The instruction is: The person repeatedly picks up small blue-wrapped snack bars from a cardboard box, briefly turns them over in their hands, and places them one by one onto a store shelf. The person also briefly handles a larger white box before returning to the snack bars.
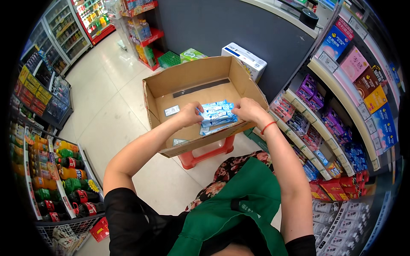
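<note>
A small stack of blue-and-white wrapped snack packets (218,112) lies inside a shallow open cardboard box (192,71), towards its near right side. My left hand (191,114) pinches the left ends of these packets between thumb and fingers. At their right ends, my right hand (250,109) grips them the same way; a red cord circles that wrist. Another blue packet (221,128) lies just below the stack, by the box's near wall. White price labels (172,110) lie on the box floor, left of the packets. A dark strip (201,88) runs along the floor's far side.
The box rests on a red plastic stool (205,155). Curved shelves of small boxed goods (323,128) rise close on my right. Soft-drink bottles fill a rack (64,179) at left. A grey counter (198,28) stands beyond, with a white carton (245,57) against it.
</note>
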Motion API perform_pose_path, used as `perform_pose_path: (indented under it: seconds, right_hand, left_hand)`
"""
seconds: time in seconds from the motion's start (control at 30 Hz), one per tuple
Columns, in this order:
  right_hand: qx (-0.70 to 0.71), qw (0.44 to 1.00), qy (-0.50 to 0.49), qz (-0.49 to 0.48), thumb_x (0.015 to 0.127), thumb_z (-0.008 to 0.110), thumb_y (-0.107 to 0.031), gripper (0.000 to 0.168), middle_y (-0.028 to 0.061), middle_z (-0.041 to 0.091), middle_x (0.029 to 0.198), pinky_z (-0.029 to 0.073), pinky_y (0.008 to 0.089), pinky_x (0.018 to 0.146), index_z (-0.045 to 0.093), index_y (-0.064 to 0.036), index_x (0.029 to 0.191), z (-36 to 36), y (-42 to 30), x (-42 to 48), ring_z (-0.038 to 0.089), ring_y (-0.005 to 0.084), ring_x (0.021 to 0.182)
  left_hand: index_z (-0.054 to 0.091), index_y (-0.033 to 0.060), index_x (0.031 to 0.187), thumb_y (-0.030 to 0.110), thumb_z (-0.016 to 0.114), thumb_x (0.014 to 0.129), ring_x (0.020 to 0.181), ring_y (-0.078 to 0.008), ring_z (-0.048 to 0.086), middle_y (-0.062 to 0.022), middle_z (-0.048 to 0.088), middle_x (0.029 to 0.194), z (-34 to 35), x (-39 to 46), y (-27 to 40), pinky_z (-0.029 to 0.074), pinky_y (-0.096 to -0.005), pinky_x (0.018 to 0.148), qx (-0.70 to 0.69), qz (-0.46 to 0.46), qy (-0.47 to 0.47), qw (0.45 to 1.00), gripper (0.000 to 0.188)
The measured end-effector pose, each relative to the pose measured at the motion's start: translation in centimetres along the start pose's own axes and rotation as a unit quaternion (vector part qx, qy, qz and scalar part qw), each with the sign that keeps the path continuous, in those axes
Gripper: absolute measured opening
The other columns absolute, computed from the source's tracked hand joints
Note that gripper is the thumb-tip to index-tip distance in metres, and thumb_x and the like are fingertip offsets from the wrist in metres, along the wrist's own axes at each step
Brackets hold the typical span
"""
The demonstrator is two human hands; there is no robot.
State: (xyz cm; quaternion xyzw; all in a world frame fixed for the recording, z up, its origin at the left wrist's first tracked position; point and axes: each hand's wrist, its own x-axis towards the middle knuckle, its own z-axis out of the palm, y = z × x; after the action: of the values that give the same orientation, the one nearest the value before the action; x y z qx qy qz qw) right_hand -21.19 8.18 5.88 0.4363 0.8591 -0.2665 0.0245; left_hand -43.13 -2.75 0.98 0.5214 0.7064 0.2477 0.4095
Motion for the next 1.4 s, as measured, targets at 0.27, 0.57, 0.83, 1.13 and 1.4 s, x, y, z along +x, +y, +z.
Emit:
perform_pose_path:
  seconds: [0.27,0.57,0.83,1.13,1.4]
  right_hand:
    - [-0.016,0.995,-0.100,-0.005,0.080,0.060,-0.030,0.037,0.0232,0.066,0.098,0.049,0.0401,0.084,0.068,0.003,0.097,0.5,-0.1,1.0,0.064,0.0359,0.093]
    - [0.010,1.000,-0.014,-0.006,0.082,0.058,-0.027,0.032,0.0244,0.066,0.096,0.049,0.0418,0.085,0.070,0.001,0.092,0.4,0.0,0.7,0.063,0.0387,0.093]
    - [0.121,0.974,0.161,-0.099,0.085,0.057,-0.018,0.025,0.0214,0.068,0.088,0.050,0.0400,0.082,0.071,-0.001,0.097,-0.8,-0.6,-3.0,0.066,0.0347,0.087]
    - [0.283,0.929,0.217,-0.101,0.087,0.058,-0.018,0.027,0.0150,0.071,0.093,0.051,0.0326,0.076,0.068,0.001,0.103,-2.3,1.1,-10.3,0.068,0.0206,0.083]
    - [0.325,0.900,0.285,-0.048,0.088,0.061,-0.017,0.025,0.0096,0.071,0.091,0.050,0.0275,0.069,0.067,0.000,0.106,-2.1,6.0,-17.6,0.064,0.0123,0.079]
  left_hand:
    - [0.061,0.0048,0.108,0.013,0.072,0.075,0.083,-0.0212,0.065,-0.0102,0.064,0.095,1.0,0.5,-1.6,0.051,-0.0322,0.078,0.112,0.036,0.022,0.993,0.035]
    - [0.063,0.0066,0.105,0.018,0.072,0.075,0.092,-0.0266,0.064,-0.0137,0.066,0.100,0.5,-0.1,-0.5,0.051,-0.0369,0.081,0.121,0.039,0.032,0.991,0.034]
    - [0.062,0.0049,0.111,0.016,0.069,0.081,0.085,-0.0161,0.064,-0.0079,0.066,0.102,-0.3,-1.7,4.1,0.052,-0.0303,0.074,0.077,0.101,0.066,0.990,0.032]
    - [0.056,0.0005,0.118,0.013,0.063,0.088,0.091,-0.0112,0.061,-0.0076,0.062,0.110,4.0,-5.3,13.3,0.051,-0.0253,0.078,-0.076,0.176,-0.019,0.981,0.033]
    - [0.053,-0.0002,0.119,0.006,0.060,0.089,0.091,-0.0111,0.059,-0.0074,0.061,0.109,11.5,-5.1,16.7,0.049,-0.0256,0.080,-0.127,0.243,-0.091,0.957,0.032]
